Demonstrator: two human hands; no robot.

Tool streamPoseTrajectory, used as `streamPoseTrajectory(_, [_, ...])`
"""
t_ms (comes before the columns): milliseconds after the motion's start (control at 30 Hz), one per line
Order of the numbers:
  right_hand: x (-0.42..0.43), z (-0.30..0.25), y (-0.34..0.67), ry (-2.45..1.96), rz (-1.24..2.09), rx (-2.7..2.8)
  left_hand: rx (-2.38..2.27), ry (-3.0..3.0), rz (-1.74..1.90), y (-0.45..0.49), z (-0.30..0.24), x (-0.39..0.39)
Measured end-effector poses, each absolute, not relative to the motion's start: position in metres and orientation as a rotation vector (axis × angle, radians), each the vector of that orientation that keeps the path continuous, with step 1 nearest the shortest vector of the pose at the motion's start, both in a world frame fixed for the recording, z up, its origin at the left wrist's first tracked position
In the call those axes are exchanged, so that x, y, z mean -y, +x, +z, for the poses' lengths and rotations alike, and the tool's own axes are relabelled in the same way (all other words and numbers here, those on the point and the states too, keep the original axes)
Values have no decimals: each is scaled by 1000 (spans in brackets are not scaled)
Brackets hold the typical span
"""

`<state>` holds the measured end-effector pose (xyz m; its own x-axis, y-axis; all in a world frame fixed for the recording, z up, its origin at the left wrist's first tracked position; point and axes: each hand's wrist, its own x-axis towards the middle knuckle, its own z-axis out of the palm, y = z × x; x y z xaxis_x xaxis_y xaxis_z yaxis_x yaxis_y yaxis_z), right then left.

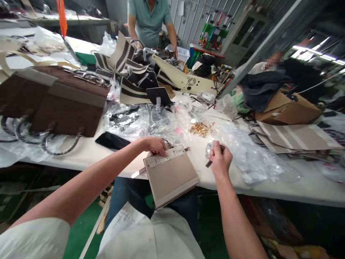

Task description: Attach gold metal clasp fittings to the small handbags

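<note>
A flat beige bag panel (172, 176), with a pale strip along its top, lies tilted over the table's front edge above my lap. My left hand (157, 145) is closed on its upper edge, fingertips near a small metal fitting on the strip. My right hand (221, 158) is raised to the right of the panel, apart from it, in a fist round a short dark tool (208, 164); its exact kind is mostly hidden by my fingers. Beyond, between the hands, lies a heap of small gold-coloured hardware pieces (201, 129).
A black phone (112, 141) lies left of my left hand. Dark brown bags (72, 100) with ring handles fill the left. Clear plastic wrap (250, 158) covers the right side. Striped bag pieces (134, 90) pile up behind, and a co-worker (151, 25) stands across the table.
</note>
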<state>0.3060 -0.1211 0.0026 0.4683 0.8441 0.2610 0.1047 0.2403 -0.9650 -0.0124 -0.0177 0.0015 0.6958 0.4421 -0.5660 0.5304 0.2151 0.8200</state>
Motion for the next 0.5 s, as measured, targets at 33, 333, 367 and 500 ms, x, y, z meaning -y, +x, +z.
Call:
streamPoseTrajectory(33, [123,14,299,-1209,624,967,-871,1408,-67,-12,0,17])
streamPoseTrajectory(333, [124,60,174,-821,939,1143,-842,1366,-51,-14,-6,15])
streamPoseTrajectory(367, [121,55,164,-815,936,1127,-837,1357,-47,-14,-6,16])
streamPoseTrajectory(500, [113,31,145,-817,950,1051,-831,1337,-45,-12,-5,15])
